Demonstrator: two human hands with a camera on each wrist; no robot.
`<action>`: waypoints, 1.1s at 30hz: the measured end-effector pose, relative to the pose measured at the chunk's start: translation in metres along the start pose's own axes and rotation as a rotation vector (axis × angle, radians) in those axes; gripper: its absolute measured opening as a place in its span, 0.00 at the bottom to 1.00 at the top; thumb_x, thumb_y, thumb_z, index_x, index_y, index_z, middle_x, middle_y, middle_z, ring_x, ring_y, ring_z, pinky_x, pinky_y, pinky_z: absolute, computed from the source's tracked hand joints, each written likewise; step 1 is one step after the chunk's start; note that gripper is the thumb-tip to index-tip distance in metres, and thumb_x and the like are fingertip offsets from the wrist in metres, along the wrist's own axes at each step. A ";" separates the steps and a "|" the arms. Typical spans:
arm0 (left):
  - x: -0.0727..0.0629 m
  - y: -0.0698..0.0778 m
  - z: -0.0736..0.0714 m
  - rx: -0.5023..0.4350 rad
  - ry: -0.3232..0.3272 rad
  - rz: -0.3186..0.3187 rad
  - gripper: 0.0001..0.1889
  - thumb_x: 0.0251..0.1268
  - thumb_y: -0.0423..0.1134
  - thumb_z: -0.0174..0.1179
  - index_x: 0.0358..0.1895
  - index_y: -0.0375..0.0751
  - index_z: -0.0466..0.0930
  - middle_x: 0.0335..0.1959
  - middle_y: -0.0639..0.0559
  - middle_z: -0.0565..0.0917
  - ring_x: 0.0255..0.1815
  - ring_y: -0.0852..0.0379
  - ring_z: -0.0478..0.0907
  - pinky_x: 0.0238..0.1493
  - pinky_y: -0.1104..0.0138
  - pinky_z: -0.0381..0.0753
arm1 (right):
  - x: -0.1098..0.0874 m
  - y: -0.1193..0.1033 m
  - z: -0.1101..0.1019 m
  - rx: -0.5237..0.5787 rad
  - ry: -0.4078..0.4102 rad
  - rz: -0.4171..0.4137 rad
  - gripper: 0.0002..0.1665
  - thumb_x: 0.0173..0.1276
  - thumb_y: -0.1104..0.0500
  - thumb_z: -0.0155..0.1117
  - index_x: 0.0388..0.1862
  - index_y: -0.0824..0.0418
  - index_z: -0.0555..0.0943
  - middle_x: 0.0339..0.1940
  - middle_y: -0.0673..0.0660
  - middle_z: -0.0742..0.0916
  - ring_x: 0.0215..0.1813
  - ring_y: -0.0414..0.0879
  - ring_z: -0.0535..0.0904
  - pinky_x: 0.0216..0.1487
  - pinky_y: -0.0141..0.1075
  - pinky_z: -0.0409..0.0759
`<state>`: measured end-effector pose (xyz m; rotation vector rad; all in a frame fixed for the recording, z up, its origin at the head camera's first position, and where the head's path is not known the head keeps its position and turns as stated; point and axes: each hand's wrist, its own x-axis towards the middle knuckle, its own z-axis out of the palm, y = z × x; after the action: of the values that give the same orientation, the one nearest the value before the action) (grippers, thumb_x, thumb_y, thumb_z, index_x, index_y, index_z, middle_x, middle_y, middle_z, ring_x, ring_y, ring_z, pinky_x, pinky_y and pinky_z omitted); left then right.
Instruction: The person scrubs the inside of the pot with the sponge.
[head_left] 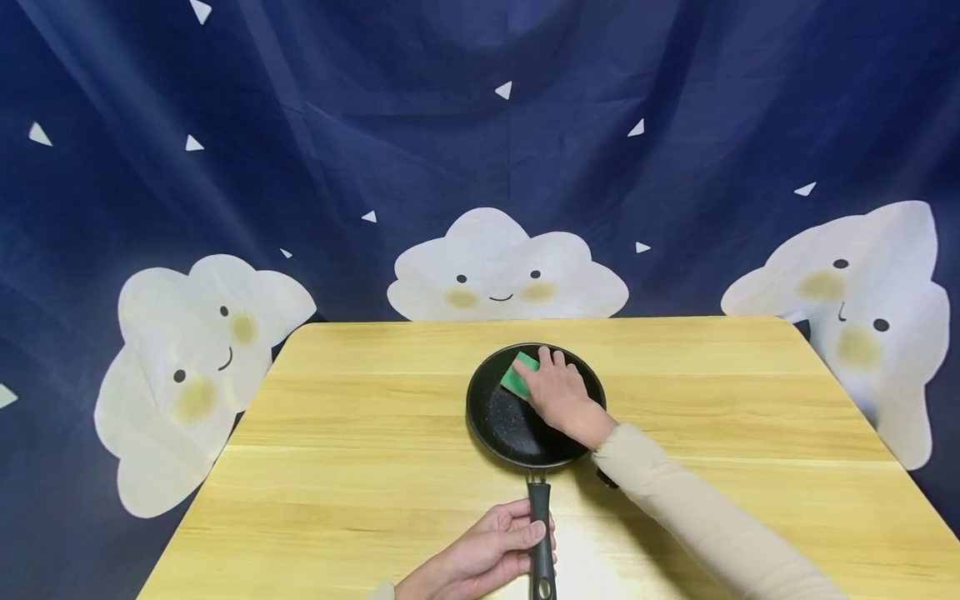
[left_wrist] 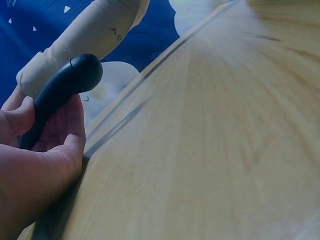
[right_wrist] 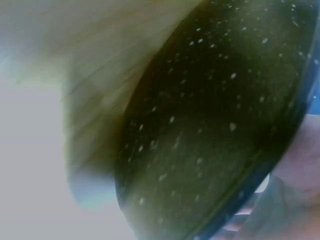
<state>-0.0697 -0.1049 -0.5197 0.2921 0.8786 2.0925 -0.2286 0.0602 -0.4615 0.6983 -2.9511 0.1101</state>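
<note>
A black frying pan (head_left: 517, 433) with a pale-speckled inside is near the middle of the table, its handle (head_left: 540, 542) pointing toward me. My left hand (head_left: 498, 546) grips that handle, thumb across the top and fingers underneath. In the left wrist view, the handle's rounded end (left_wrist: 86, 72) sticks out past the left hand (left_wrist: 50, 145). Inside the pan, my right hand (head_left: 558, 392) holds a green sponge (head_left: 516, 379) against the far part of the cooking surface, and covers part of it. The right wrist view shows the speckled pan (right_wrist: 215, 115) close up, without the sponge.
The pan is over a light wooden table (head_left: 360, 417). Behind the table's far edge hangs a dark blue curtain (head_left: 420, 150) with white clouds and small triangles. My right sleeve (head_left: 697, 508) crosses above the table's right side.
</note>
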 end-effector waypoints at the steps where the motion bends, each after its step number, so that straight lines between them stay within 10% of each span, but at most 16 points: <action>1: 0.000 0.000 0.000 -0.001 0.000 0.000 0.10 0.81 0.32 0.51 0.59 0.38 0.71 0.45 0.54 0.80 0.46 0.61 0.78 0.52 0.67 0.81 | -0.001 0.001 0.000 -0.029 -0.008 0.001 0.23 0.69 0.55 0.72 0.57 0.51 0.72 0.52 0.69 0.74 0.49 0.64 0.73 0.39 0.50 0.80; 14: 0.000 0.000 -0.003 -0.009 0.024 -0.032 0.12 0.81 0.34 0.52 0.61 0.38 0.70 0.45 0.53 0.78 0.46 0.60 0.77 0.52 0.66 0.80 | -0.009 0.009 -0.004 -0.190 -0.019 0.000 0.25 0.63 0.54 0.76 0.56 0.48 0.76 0.52 0.69 0.76 0.52 0.64 0.74 0.46 0.52 0.79; 33: 0.002 0.000 0.000 0.001 0.060 -0.051 0.12 0.80 0.36 0.53 0.60 0.40 0.70 0.45 0.54 0.78 0.45 0.61 0.77 0.50 0.68 0.79 | -0.026 0.020 -0.021 -0.151 -0.125 0.059 0.30 0.60 0.52 0.77 0.62 0.49 0.82 0.49 0.69 0.79 0.50 0.66 0.75 0.44 0.54 0.79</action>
<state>-0.0707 -0.1037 -0.5202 0.2062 0.9134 2.0632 -0.2125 0.0911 -0.4442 0.6186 -3.0584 -0.1562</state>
